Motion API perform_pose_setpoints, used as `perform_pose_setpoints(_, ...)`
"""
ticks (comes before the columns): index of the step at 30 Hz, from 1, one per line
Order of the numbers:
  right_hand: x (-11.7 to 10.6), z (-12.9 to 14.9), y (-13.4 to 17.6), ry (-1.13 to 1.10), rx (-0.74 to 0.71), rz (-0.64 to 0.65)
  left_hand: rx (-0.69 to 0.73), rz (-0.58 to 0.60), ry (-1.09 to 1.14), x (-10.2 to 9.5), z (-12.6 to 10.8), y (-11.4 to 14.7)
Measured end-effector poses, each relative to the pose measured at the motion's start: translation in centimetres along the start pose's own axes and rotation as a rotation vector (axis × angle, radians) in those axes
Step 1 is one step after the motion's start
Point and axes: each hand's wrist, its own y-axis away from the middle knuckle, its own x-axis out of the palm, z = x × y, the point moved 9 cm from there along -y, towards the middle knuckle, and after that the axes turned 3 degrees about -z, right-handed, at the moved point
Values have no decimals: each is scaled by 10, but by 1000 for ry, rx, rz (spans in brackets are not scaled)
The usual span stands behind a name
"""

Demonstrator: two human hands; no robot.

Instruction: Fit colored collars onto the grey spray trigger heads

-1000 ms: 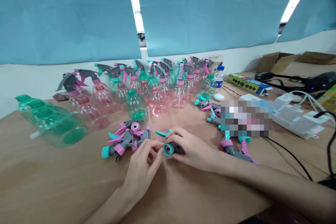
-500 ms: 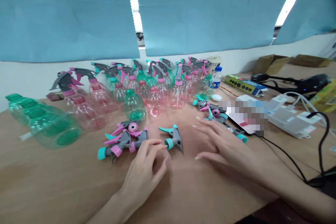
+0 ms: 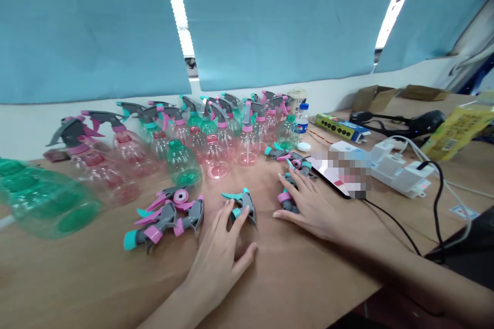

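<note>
My left hand [image 3: 222, 257] is open, fingers spread, with its fingertips over a grey spray trigger head [image 3: 247, 203] with a teal collar and lever. Whether they press on it I cannot tell. My right hand [image 3: 314, 208] is also open, its fingers reaching over a grey spray head with a pink collar [image 3: 284, 198] that is partly hidden by them. Behind those fingers lie more spray heads [image 3: 295, 159] in grey, pink and teal. A pile of pink and teal spray heads [image 3: 164, 216] lies left of my left hand.
Clear pink bottles [image 3: 216, 159] and green bottles [image 3: 183, 164] stand behind, many with spray heads on. Several green bottles [image 3: 50, 205] crowd the left. At right are a phone [image 3: 332, 175], a white power strip [image 3: 401, 172], a black cable [image 3: 393, 221] and a capped drink bottle [image 3: 303, 118].
The view has swung to the right. My left fingers have spread and come over the teal-collared spray head. My right hand has come to a pink-collared spray head that now shows beside its fingers.
</note>
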Motion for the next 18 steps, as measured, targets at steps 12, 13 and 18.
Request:
perform_pose_setpoints(12,28,-56,-103,57,147,156,70,-91,-6,-8,-7,2)
perform_pose_setpoints(13,32,-56,-104,53,141,161,84,-95,5,-8,-9,2)
perform_pose_setpoints(18,28,-44,-93,16,79,141,97,-23,65,6,-24,-16)
